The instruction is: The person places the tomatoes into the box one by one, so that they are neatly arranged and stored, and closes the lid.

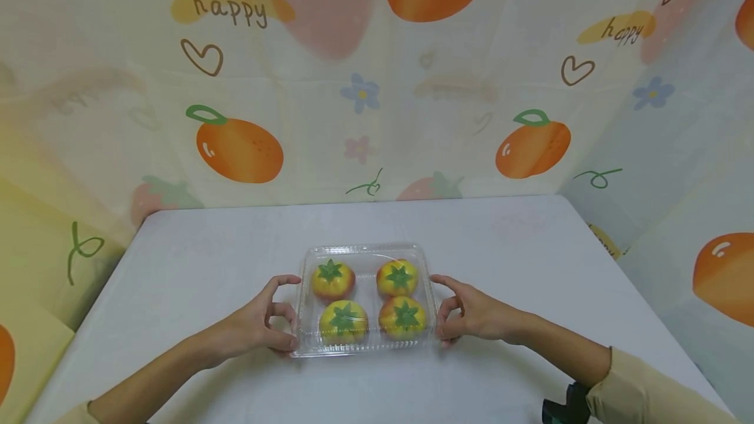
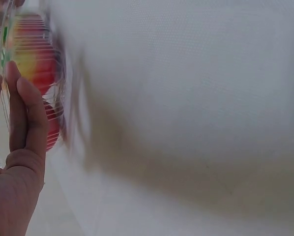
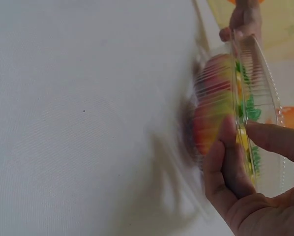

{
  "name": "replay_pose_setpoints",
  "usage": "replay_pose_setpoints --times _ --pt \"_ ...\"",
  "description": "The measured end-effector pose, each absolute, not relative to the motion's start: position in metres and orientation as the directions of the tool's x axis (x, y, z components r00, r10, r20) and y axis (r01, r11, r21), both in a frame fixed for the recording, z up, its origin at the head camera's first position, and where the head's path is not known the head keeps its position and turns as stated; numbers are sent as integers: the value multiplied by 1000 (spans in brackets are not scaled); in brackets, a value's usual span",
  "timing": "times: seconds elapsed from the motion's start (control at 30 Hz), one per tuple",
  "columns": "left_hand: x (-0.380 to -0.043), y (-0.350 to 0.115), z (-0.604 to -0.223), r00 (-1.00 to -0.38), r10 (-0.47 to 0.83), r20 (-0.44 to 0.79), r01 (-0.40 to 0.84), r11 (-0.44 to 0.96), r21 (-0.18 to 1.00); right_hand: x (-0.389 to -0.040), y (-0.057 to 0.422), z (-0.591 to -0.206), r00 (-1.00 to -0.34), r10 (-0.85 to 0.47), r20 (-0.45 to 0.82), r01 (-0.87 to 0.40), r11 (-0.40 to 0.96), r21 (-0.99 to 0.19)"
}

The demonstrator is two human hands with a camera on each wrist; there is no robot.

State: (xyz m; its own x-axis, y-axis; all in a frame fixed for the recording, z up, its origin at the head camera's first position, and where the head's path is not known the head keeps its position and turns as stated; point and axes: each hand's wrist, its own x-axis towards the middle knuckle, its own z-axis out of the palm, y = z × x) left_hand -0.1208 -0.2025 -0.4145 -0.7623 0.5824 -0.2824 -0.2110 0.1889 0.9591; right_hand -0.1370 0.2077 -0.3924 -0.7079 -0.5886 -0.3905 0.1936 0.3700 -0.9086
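Observation:
A clear plastic clamshell box (image 1: 365, 248) with a ribbed base is in the middle of the head view, its lid down over the base. Inside sit several round yellow-and-red fruits (image 1: 333, 285) with green leafy tops, in two rows. My left hand (image 1: 268, 319) grips the box's left edge between thumb and fingers. At the opposite edge, my right hand (image 1: 468, 313) pinches the rim the same way. Both wrist views show fingers (image 3: 228, 162) against the ribbed side, with thumb or finger on the lid side. Whether the base touches the table I cannot tell.
A white-covered table (image 1: 501, 241) lies beneath the box. Behind it and along both sides hangs a cloth (image 1: 330, 129) printed with oranges, hearts and flowers. A black object (image 1: 568, 404) shows by the right sleeve at the lower edge.

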Motion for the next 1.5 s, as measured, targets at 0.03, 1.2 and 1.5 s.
replay_pose_setpoints --times 0.03,1.2,1.5 --pt "-121 -203 -414 -764 580 -282 -214 186 959 -137 208 -392 -704 -592 -393 200 366 -909" --pt "-120 -202 -419 -748 594 -297 -292 108 950 -140 200 -394 -690 -567 -450 229 418 -879" --pt "-123 -204 -420 -751 587 -303 -285 126 950 -141 201 -393 -702 -563 -436 243 386 -890"
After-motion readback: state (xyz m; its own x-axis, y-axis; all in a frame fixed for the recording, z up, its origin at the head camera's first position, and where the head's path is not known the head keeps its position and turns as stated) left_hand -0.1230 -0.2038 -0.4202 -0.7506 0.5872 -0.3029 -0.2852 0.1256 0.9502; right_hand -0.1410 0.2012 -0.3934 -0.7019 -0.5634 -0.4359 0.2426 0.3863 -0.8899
